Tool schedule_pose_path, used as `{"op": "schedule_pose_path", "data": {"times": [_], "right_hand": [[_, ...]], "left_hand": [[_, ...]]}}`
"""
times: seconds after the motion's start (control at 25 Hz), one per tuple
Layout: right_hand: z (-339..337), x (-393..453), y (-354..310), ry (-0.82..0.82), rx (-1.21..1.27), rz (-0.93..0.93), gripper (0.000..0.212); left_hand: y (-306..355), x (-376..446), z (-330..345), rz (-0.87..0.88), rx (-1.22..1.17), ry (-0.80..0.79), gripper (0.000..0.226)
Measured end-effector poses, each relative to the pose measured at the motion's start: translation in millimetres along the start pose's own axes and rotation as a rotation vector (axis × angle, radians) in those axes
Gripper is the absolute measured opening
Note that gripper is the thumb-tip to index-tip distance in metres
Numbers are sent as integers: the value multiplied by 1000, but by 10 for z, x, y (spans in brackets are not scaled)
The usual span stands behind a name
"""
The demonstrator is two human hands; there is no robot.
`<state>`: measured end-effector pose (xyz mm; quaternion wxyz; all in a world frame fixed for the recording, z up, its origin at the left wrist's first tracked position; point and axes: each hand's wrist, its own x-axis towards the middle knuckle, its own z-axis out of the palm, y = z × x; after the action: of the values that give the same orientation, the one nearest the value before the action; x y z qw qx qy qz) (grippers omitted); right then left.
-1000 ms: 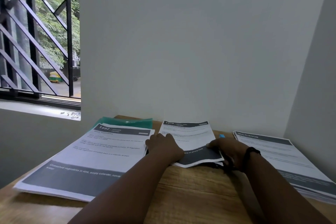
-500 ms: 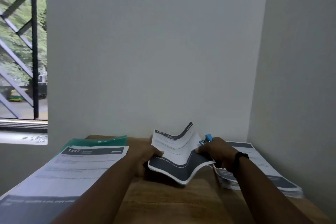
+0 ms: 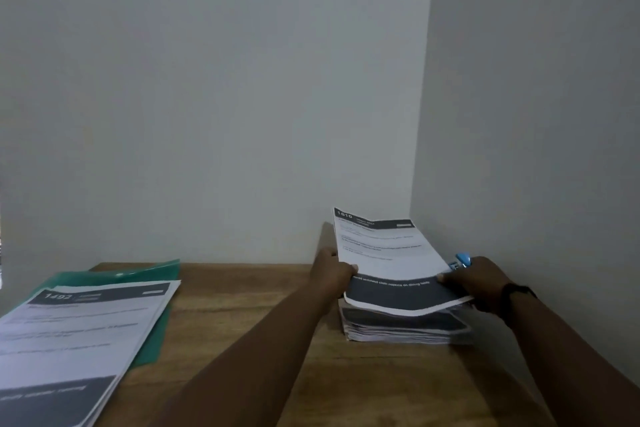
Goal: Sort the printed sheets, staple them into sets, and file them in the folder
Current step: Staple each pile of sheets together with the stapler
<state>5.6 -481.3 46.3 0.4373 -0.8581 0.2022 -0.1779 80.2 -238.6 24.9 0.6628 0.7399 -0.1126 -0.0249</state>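
Both hands hold a set of printed sheets headed 1610, tilted up over the stack of sheets at the right of the wooden table. My left hand grips its left edge. My right hand grips its right edge and also holds a blue stapler, mostly hidden behind the fingers. A second stack of sheets headed 1492 lies at the left, on top of a green folder.
White walls meet in a corner just behind and to the right of the right stack. Bare wood shows between the two stacks. A dark band is on my right wrist.
The view has swung right, so the window is out of sight. Both hands have lifted the 1610 set from the table's middle and carried it right, over the right stack.
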Motion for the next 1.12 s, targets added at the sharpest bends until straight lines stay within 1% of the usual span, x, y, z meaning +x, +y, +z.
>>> {"op": "schedule_pose_path", "data": {"times": [0.08,0.16,0.2,0.24,0.28,0.36,0.44,0.48,0.52,0.56,0.6,0.64,0.72,0.76,0.84,0.92,0.96,1.0,1.04,1.08,1.12], "right_hand": [[63,64,252,10,-104,-2,30],[161,111,465,-42,-341,28,37],[204,126,538,-71,-449,49,41],[227,127,562,-79,-540,66,44],[227,107,530,-54,-611,68,46],[215,-43,293,109,-743,16,38],[280,-308,-104,306,-841,-104,26],[353,-468,-339,347,-871,-184,21],[485,-602,-585,328,-878,-270,17],[643,-729,-817,264,-844,-337,10],[835,-832,-1024,152,-753,-369,6],[1064,-948,-1215,3,-632,-360,14],[1570,-1251,-1513,-330,-336,-274,30],[1816,-1406,-1620,-466,-240,-224,34],[2278,-1725,-1776,-661,-196,-160,36],[2707,-1980,-1877,-749,-155,-167,32],[2899,-2056,-1904,-748,-119,-191,33],[3053,-2114,-1923,-730,-99,-225,38],[3174,-2156,-1932,-706,-104,-252,47],[3255,-2177,-1938,-682,-127,-262,56],[3312,-2183,-1945,-665,-134,-258,60]], "left_hand": [[-186,38,145,31,238,47,25],[-375,-6,223,34,563,-8,15],[-440,-31,229,33,679,-33,19],[-469,-42,222,39,720,-38,26],[-447,-41,182,51,719,-37,33],[-287,-27,-12,90,741,-9,40],[-87,-7,-373,105,825,60,47],[-8,-22,-604,97,861,91,48],[44,-57,-901,93,892,123,48],[59,-100,-1210,85,917,159,48],[73,-166,-1536,64,952,197,46],[59,-267,-1882,32,986,241,42],[-59,-488,-2561,-59,1034,341,33],[-148,-625,-2869,-121,1051,397,31],[-372,-937,-3420,-259,1067,512,34],[-553,-1243,-3845,-389,1088,587,43],[-604,-1375,-3995,-432,1077,602,45],[-642,-1462,-4106,-465,1035,597,45],[-679,-1526,-4194,-490,964,582,44],[-706,-1568,-4242,-502,894,562,42],[-730,-1610,-4268,-507,850,551,39]]}}
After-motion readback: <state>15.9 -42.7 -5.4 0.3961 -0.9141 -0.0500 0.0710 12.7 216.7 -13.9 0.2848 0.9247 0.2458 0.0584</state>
